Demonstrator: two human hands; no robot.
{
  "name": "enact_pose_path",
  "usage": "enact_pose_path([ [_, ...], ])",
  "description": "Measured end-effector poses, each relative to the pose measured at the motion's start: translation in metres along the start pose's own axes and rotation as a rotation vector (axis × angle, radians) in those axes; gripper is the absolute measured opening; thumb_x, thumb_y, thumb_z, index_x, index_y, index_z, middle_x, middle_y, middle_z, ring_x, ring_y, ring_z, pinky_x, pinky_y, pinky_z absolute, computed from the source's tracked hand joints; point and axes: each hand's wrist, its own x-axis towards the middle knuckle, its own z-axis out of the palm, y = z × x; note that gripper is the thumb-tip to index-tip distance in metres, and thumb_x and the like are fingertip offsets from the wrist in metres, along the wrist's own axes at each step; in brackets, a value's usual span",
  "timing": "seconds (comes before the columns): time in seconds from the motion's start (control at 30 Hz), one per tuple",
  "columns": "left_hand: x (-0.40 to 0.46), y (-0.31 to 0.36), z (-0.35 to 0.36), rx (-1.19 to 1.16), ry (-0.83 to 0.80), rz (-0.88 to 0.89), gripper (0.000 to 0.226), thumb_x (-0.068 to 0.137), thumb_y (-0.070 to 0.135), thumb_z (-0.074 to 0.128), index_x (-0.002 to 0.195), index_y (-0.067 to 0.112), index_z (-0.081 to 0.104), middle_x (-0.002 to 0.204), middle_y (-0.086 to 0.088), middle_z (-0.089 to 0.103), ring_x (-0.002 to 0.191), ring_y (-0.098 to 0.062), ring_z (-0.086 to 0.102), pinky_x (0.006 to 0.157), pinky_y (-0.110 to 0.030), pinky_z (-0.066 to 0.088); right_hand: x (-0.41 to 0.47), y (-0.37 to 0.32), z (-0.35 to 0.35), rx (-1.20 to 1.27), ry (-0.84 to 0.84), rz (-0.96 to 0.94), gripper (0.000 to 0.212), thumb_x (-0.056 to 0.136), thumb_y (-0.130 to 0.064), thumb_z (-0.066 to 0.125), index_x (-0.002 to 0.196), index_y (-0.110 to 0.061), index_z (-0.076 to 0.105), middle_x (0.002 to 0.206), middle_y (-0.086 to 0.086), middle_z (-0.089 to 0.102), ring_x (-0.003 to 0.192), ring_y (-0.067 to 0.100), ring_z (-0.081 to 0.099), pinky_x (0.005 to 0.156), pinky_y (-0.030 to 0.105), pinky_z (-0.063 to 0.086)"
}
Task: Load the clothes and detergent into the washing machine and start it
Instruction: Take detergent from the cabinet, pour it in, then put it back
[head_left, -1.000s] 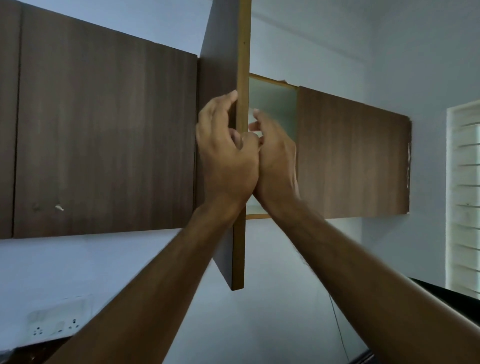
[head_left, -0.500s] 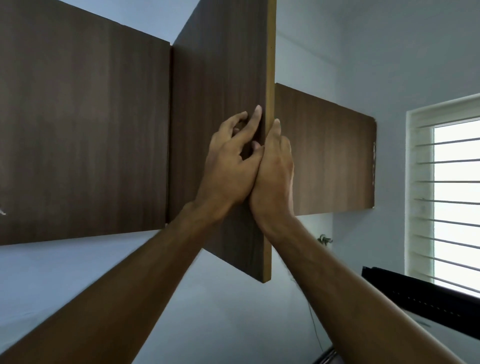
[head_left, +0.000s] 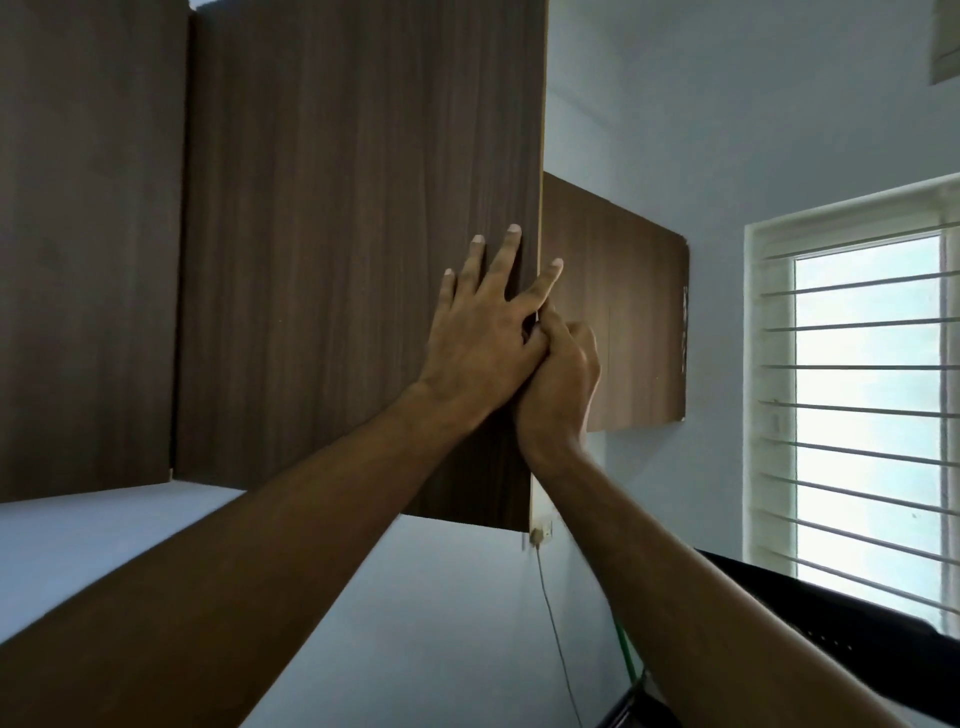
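Observation:
A dark wood wall cabinet door (head_left: 353, 249) stands part open, its face turned toward me. My left hand (head_left: 483, 332) presses flat on the face near its free edge, fingers spread, the index finger reaching past the edge. My right hand (head_left: 563, 379) is curled at that same edge just behind the left one and seems to grip it. No clothes, detergent or washing machine can be identified in view.
More closed cabinet doors hang at the left (head_left: 88, 249) and right (head_left: 623, 322). A barred window (head_left: 862, 395) is at the right. A wall socket (head_left: 540, 532) with a thin cable sits below the door. A black object (head_left: 831, 608) lies at the lower right.
The door has swung toward the cabinet, so its face now shows broadly. My left hand went from holding the edge to lying flat on the face. The view shifted right.

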Motion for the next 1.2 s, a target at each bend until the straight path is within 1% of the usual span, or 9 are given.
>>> enact_pose_path([
  [0.23, 0.032, -0.013, 0.092, 0.107, -0.124, -0.047, 0.066, 0.097, 0.056, 0.042, 0.155, 0.042, 0.015, 0.166, -0.001, -0.011, 0.152, -0.031, -0.011, 0.119, -0.064, 0.004, 0.063, 0.065, -0.03, -0.064, -0.049, 0.097, 0.026, 0.095, -0.01, 0.047, 0.104, 0.011, 0.059, 0.074, -0.001, 0.059, 0.06, 0.0, 0.054, 0.055, 0.013, 0.049],
  [0.47, 0.049, -0.029, 0.137, 0.155, -0.224, -0.048, 0.067, 0.096, 0.049, 0.043, 0.155, 0.04, 0.014, 0.165, -0.003, -0.014, 0.15, -0.032, -0.018, 0.118, -0.064, -0.004, 0.108, 0.121, -0.035, -0.176, -0.045, 0.079, 0.025, 0.098, -0.007, 0.044, 0.101, 0.014, 0.059, 0.078, 0.005, 0.054, 0.055, -0.005, 0.047, 0.051, 0.01, 0.042],
  [0.53, 0.052, -0.036, 0.147, 0.165, -0.246, -0.051, 0.07, 0.095, 0.045, 0.047, 0.156, 0.04, 0.012, 0.165, -0.004, -0.016, 0.149, -0.033, -0.02, 0.117, -0.065, -0.005, 0.119, 0.134, -0.037, -0.196, -0.07, 0.076, 0.024, 0.098, -0.005, 0.046, 0.109, 0.01, 0.061, 0.091, 0.008, 0.059, 0.075, -0.003, 0.055, 0.064, 0.01, 0.042],
  [0.6, 0.054, -0.043, 0.157, 0.191, -0.256, -0.033, 0.074, 0.094, 0.041, 0.05, 0.156, 0.04, 0.009, 0.165, -0.004, -0.016, 0.149, -0.033, -0.021, 0.118, -0.064, -0.006, 0.129, 0.145, -0.039, -0.259, -0.094, 0.053, 0.023, 0.099, -0.005, 0.048, 0.116, 0.0, 0.063, 0.107, 0.008, 0.061, 0.096, 0.012, 0.059, 0.074, 0.009, 0.04],
  [0.7, 0.057, -0.056, 0.169, 0.218, -0.299, -0.003, 0.076, 0.095, 0.043, 0.05, 0.156, 0.038, 0.006, 0.165, -0.005, -0.016, 0.149, -0.034, -0.022, 0.119, -0.062, -0.006, 0.139, 0.166, -0.035, -0.496, -0.123, -0.058, 0.016, 0.101, -0.006, 0.051, 0.107, -0.005, 0.066, 0.102, 0.003, 0.061, 0.079, 0.005, 0.053, 0.064, -0.002, 0.039],
  [0.87, 0.057, -0.084, 0.192, 0.268, -0.285, 0.063, 0.062, 0.103, 0.037, 0.037, 0.157, 0.032, 0.006, 0.165, -0.004, -0.013, 0.15, -0.032, -0.02, 0.121, -0.056, -0.006, 0.158, 0.197, -0.028, -0.732, -0.146, -0.206, 0.018, 0.095, -0.013, 0.064, 0.112, -0.009, 0.067, 0.104, -0.001, 0.059, 0.078, -0.001, 0.048, 0.066, -0.007, 0.033],
  [1.03, 0.059, -0.106, 0.217, 0.314, -0.266, 0.091, 0.061, 0.104, 0.035, 0.036, 0.157, 0.03, 0.006, 0.165, -0.005, -0.011, 0.15, -0.031, -0.02, 0.121, -0.055, -0.009, 0.176, 0.222, -0.025, -0.741, -0.123, -0.199, 0.018, 0.091, -0.017, 0.07, 0.106, -0.007, 0.067, 0.104, -0.001, 0.059, 0.081, 0.004, 0.053, 0.064, 0.0, 0.04],
  [1.13, 0.061, -0.115, 0.229, 0.319, -0.273, 0.083, 0.066, 0.101, 0.03, 0.041, 0.157, 0.028, 0.006, 0.166, -0.006, -0.009, 0.15, -0.031, -0.018, 0.121, -0.055, -0.009, 0.187, 0.237, -0.019, -0.729, -0.132, -0.17, 0.018, 0.09, -0.021, 0.07, 0.102, -0.008, 0.067, 0.103, 0.0, 0.061, 0.085, 0.009, 0.058, 0.064, 0.008, 0.046],
  [1.2, 0.062, -0.119, 0.234, 0.298, -0.269, 0.069, 0.073, 0.099, 0.029, 0.045, 0.158, 0.025, 0.001, 0.166, -0.005, -0.008, 0.151, -0.029, -0.018, 0.121, -0.053, -0.01, 0.191, 0.245, -0.016, -0.72, -0.139, -0.182, 0.017, 0.092, -0.021, 0.069, 0.102, -0.007, 0.067, 0.102, 0.0, 0.061, 0.082, 0.008, 0.056, 0.065, 0.007, 0.047],
])
